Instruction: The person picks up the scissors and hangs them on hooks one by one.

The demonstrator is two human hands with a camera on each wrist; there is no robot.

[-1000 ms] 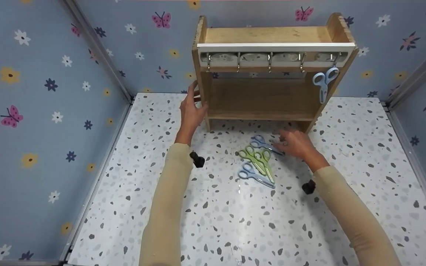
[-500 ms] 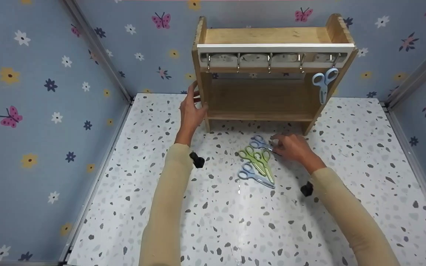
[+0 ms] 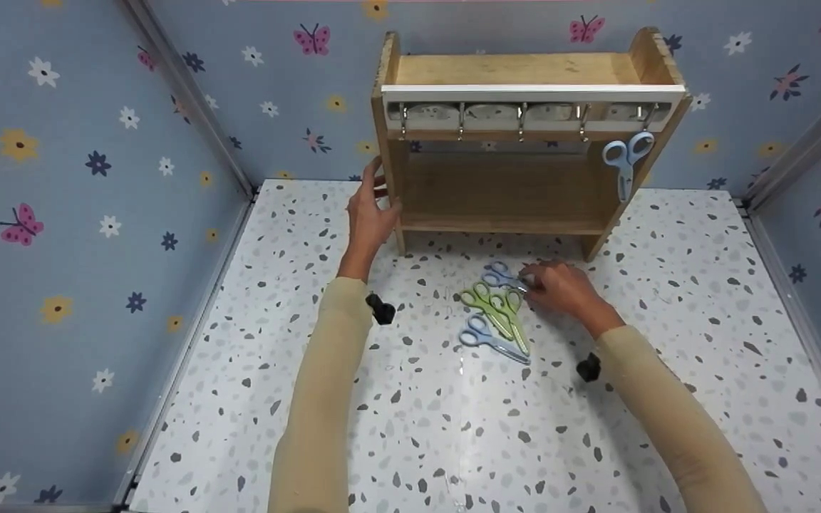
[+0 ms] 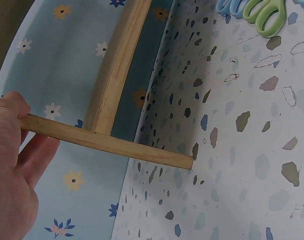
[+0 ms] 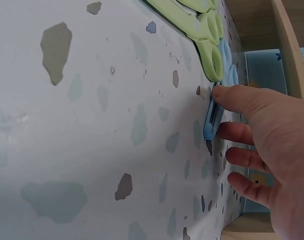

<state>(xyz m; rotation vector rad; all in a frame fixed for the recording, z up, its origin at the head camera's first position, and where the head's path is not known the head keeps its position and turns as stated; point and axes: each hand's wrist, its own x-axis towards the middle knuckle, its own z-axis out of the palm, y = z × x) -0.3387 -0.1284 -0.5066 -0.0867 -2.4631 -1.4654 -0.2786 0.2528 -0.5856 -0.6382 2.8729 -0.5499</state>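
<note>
My left hand (image 3: 371, 214) grips the left side panel of a wooden shelf (image 3: 503, 203). In the left wrist view, the thumb and fingers lie on opposite faces of that panel (image 4: 117, 145). My right hand (image 3: 564, 288) is low in front of the shelf and pinches blue scissors (image 5: 212, 117) near the pivot and blades, thumb on one edge and index fingertip at the other. Those scissors lie on the table with the handles pointing left. Beside them are two overlapping green scissors (image 3: 510, 318) and another blue pair (image 3: 499, 345). More blue scissors (image 3: 623, 167) hang from the rightmost hook.
A white rail (image 3: 539, 90) with several metal hooks (image 3: 521, 121) crosses the shelf front. The speckled white table (image 3: 410, 427) is bounded by blue flowered panels (image 3: 83, 271) at the left, back and right.
My right hand has shifted slightly left and down along the blue scissors, its fingers closing in on them. The left hand and the shelf stay nearly still.
</note>
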